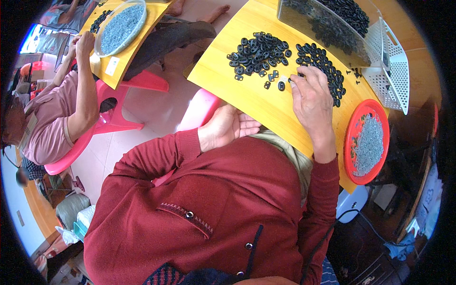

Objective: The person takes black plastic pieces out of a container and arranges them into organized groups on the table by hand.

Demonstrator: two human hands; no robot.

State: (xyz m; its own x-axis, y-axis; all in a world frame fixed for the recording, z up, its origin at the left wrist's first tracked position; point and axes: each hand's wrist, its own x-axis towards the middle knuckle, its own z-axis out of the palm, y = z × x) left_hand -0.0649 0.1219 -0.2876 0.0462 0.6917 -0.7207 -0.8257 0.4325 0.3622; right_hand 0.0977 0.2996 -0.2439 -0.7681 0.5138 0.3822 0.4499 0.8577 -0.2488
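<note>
My right hand (pixel 312 99) reaches over the yellow table with its fingers curled down at the near side of a pile of black oval plastic pieces with two holes (pixel 323 61). Its thumb and forefinger close together by a small dark piece; the fingertips partly hide what they grip. To the left lies a second pile of similar black pieces (pixel 259 52), with a few loose ones nearer me, including a single black piece (pixel 281 86). Palm up, my left hand (pixel 229 126) rests at the table's near edge by my lap, its fingers stretched out and nothing visible in it.
A red plate of small silvery screws (pixel 349 161) sits on the right. Behind stand a clear bin of black pieces (pixel 327 35) and a white perforated basket (pixel 396 71). At left, another person (pixel 57 114) works at a yellow table with a tub of screws (pixel 100 45). Pink stools (pixel 118 111) stand between.
</note>
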